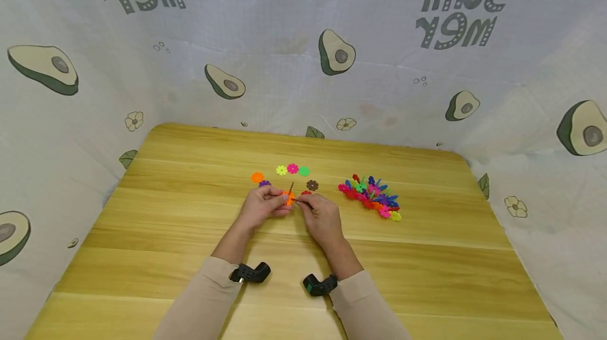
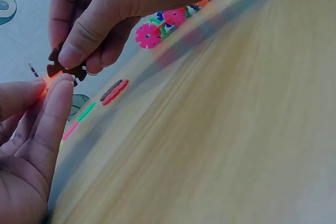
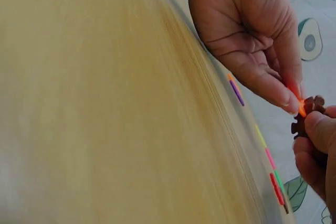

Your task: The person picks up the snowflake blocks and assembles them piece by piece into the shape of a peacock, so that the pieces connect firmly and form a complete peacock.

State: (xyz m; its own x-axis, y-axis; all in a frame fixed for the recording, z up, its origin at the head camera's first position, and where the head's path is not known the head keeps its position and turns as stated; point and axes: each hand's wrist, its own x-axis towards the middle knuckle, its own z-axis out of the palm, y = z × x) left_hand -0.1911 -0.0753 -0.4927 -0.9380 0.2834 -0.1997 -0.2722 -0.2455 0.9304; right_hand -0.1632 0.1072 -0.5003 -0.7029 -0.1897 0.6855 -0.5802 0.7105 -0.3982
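Note:
My left hand (image 1: 260,207) pinches an orange snowflake disc (image 1: 290,198) between thumb and fingers, above the table. A thin brown disc (image 1: 291,187), seen edge-on, stands up from it. My right hand (image 1: 323,217) pinches a brown notched disc (image 2: 65,71) against the orange one. In the right wrist view, the brown piece (image 3: 298,127) meets the orange edge right at the left fingertips. My fingers hide much of these pieces.
Loose discs lie in an arc beyond my hands: orange (image 1: 257,177), purple (image 1: 264,184), yellow (image 1: 282,170), pink (image 1: 292,168), green (image 1: 304,171), brown (image 1: 312,185) and red (image 1: 306,193). A multicoloured cluster of joined discs (image 1: 370,196) sits to the right. Patterned cloth (image 1: 284,108) surrounds the wooden table (image 1: 417,277).

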